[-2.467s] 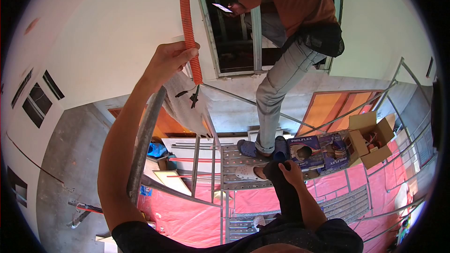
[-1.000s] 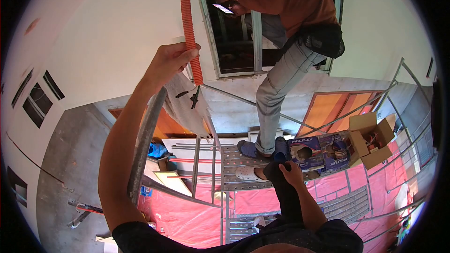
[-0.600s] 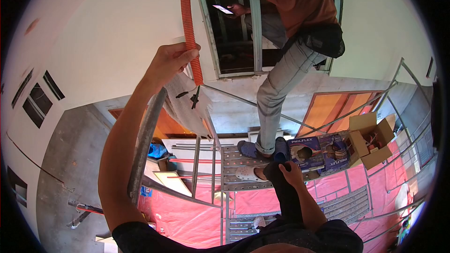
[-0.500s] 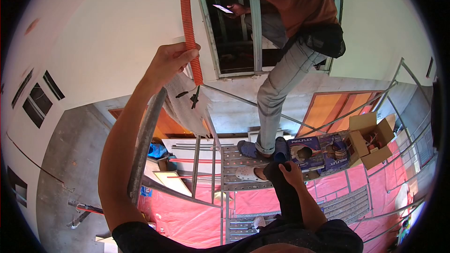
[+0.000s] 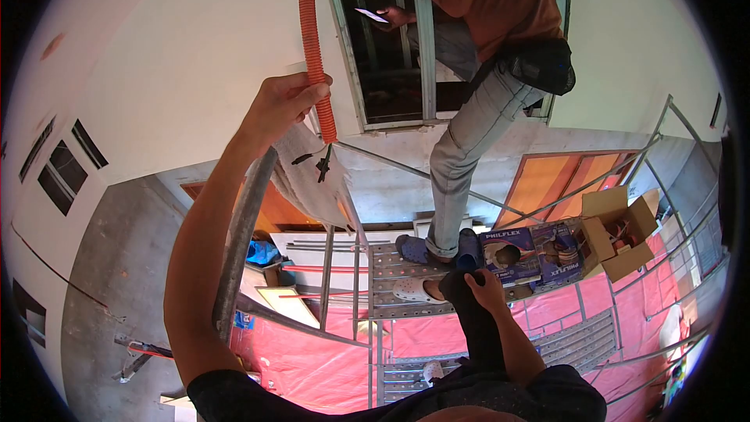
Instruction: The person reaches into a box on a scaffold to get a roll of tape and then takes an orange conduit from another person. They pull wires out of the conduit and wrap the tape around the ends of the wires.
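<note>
Step in hand: steadying conduit by the hatch.
Left hand (image 5: 285, 105) closed round orange conduit (image 5: 311, 23), which runs up beside hatch (image 5: 387, 55); right hand (image 5: 486, 287) rests on knee (image 5: 462, 297), grip unclear.

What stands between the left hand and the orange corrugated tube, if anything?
Nothing visible does. The left hand is closed on the orange corrugated tube, wrapped around it. The tube rises along the left frame of the dark opening, where another person stands apart from it. The right hand rests on a dark trouser leg.
</note>
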`<act>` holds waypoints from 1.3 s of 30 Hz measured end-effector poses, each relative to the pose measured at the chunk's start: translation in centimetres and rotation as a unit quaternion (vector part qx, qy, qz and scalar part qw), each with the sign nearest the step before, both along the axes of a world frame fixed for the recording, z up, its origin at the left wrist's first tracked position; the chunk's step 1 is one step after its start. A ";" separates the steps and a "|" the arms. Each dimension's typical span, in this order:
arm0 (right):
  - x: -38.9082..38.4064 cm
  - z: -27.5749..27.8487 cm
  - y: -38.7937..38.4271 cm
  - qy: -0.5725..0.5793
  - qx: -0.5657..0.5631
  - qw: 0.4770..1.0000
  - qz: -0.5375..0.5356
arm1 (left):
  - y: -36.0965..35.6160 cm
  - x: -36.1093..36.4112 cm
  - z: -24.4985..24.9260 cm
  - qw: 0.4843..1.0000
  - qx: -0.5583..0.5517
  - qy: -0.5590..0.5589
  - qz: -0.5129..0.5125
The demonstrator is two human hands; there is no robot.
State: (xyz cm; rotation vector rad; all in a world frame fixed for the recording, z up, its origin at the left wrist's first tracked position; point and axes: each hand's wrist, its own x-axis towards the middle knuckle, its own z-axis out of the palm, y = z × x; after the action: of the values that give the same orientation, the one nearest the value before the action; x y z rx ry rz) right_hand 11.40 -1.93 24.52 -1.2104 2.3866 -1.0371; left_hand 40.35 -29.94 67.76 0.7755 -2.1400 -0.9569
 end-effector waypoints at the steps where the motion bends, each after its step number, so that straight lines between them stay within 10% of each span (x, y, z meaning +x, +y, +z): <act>1: 0.0 0.0 0.0 -0.002 0.000 1.000 0.001 | 0.0 0.0 0.0 1.000 0.000 0.002 -0.003; 39: -0.1 0.0 0.1 -0.006 0.001 1.000 -0.002 | 0.2 0.0 0.0 1.000 -0.005 0.002 -0.009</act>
State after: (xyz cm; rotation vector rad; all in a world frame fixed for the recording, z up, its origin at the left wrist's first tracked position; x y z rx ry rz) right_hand 11.25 -1.83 24.55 -1.1961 2.3813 -1.0412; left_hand 40.35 -29.70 67.80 0.7490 -2.1499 -0.9549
